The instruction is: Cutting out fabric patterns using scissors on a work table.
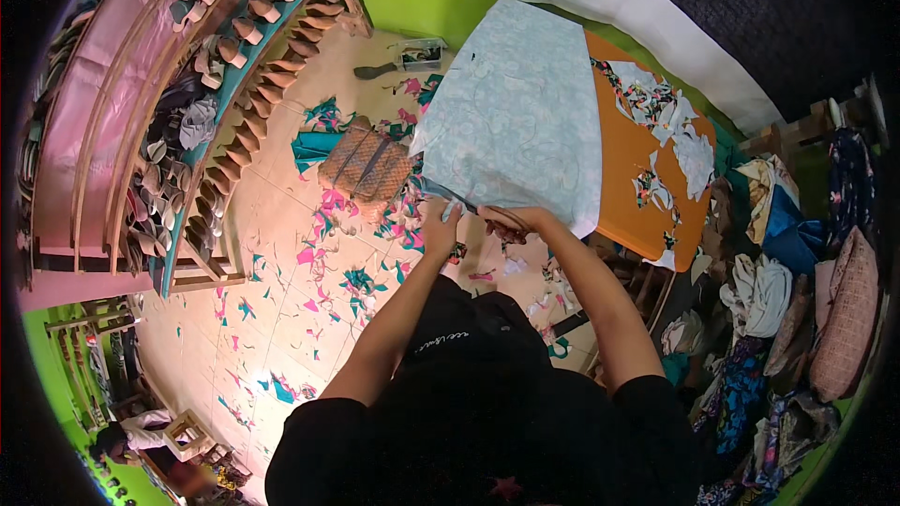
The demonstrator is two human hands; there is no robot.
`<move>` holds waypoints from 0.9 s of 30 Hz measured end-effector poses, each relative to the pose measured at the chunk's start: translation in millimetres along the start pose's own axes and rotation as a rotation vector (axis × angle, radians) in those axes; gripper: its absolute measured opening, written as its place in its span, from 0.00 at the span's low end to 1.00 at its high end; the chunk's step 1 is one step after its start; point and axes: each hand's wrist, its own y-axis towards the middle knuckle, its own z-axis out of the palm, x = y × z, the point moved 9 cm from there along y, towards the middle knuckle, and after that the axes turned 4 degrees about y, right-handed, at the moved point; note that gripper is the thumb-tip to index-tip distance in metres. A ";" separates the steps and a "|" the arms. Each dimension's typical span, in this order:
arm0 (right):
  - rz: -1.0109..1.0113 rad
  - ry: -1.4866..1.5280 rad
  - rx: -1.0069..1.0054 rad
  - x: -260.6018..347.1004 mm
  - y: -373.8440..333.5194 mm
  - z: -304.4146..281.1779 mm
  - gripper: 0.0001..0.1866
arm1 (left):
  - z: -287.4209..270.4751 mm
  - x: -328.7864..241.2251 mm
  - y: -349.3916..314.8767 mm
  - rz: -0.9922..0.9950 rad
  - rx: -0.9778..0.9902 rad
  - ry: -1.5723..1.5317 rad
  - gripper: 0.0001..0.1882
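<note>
A light blue patterned cloth [516,94] lies spread over an orange table [623,192], its near edge by my hands. My right hand [518,222] is wrapped round the handles of a pair of scissors [466,201], whose blades point left at the cloth's near edge. Close beside the blades, my left hand [441,227] pinches the cloth's near left corner. How far the blades stand apart is too small to make out.
Printed fabric scraps [647,98] lie on the table's right side. A woven basket [366,164] stands on the floor, with pink and teal scraps [323,225] around it. Shoe forms fill a rack [202,145] at left. Piled cloths [759,290] line the right side.
</note>
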 end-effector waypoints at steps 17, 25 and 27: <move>0.101 -0.276 0.106 14.6 16.5 -16.5 0.40 | 35.1 23.3 -12.8 -0.059 0.296 -0.051 0.18; 0.263 -0.532 0.082 31.1 4.9 -13.9 0.42 | 31.1 25.2 -8.7 0.054 0.432 0.061 0.17; 0.259 -0.569 0.043 34.6 -0.1 -14.6 0.43 | 29.7 21.2 -8.8 0.056 0.461 0.037 0.16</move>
